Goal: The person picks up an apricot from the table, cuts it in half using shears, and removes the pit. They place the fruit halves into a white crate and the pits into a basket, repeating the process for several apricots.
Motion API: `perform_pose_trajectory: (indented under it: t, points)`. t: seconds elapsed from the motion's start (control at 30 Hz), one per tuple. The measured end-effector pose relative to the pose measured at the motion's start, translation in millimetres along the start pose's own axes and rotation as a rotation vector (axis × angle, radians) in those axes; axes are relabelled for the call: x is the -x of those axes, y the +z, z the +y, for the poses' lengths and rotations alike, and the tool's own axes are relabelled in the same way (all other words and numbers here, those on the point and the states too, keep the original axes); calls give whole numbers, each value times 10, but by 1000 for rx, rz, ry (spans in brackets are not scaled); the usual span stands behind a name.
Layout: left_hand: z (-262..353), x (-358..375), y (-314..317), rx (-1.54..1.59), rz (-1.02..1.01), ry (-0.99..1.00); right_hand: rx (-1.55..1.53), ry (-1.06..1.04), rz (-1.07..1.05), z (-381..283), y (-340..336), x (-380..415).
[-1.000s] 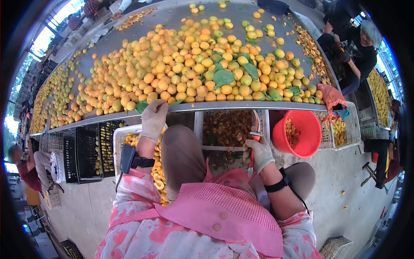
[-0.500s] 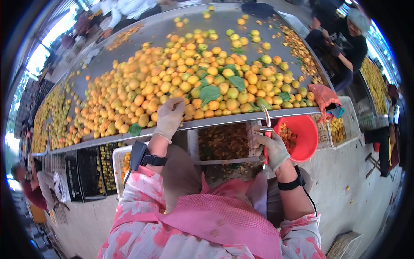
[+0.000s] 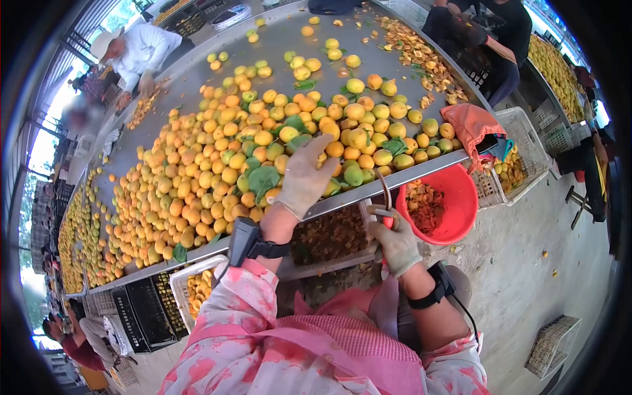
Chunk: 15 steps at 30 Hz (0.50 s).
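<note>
On the tabletop (image 3: 421, 172), in from its near edge, an apricot (image 3: 334, 149) lay just beyond the half-open, seemingly empty left hand (image 3: 306, 174), farther from the right hand (image 3: 397, 247), closed around a red-handled curved-blade cutter (image 3: 394, 219).

No lettering, brand, number or sign can be read; any marks on the red-handled cutting tool (image 3: 388, 221), black wrist device (image 3: 244, 239) or red bucket (image 3: 463, 197) are too small to tell.

One head-worn camera faces forward and down (wide, round-edged), close above both hands (image 3: 306, 174) (image 3: 396, 245)
</note>
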<state>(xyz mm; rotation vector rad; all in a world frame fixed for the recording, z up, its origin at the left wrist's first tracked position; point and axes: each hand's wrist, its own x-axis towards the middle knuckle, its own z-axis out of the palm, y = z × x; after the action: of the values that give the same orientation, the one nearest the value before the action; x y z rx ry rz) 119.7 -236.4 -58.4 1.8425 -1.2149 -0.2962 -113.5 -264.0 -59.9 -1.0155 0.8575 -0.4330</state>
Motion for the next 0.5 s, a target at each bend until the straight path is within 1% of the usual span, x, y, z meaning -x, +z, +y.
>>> perform_pose_trajectory:
  t: [0.03, 0.07, 0.13, 0.17, 0.2, 0.27, 0.3, 0.33, 0.4, 0.43, 0.47, 0.5]
  points:
    - [41, -80, 114, -78, -14, 82, 14, -3, -9, -33, -10, 30]
    - [74, -156, 210, -79, -25, 88, 27, -5, -17, -68, -28, 58]
    - [198, -298, 363, -250, -77, 109, 23, 14, -17, -81, -113, 66]
    - [210, -382, 423, -279, -130, 118, 30, -14, -21, -52, -165, 48]
    - [197, -457, 494, -281, -147, 125, 36, -41, -25, -31, -212, 28]
    - [146, -586, 641, -417, -208, 155, 53, -12, -1, -41, -290, 16]
    - [132, -638, 703, -482, -245, 140, 98, -53, -3, -18, -323, 7]
    - [112, -679, 738, -487, -257, 146, 143, -94, -6, -11, -343, -5]
    - [105, -734, 767, -495, -224, 145, 160, -51, 15, -45, -363, -14]
    - [125, -727, 775, -498, -237, 152, 189, -127, 34, -53, -365, -14]
    - [149, -700, 772, -332, -208, 44, 220, -204, 55, -71, -366, -14]
    - [225, -658, 748, -167, -177, -65, 211, -203, 65, -101, -364, -9]
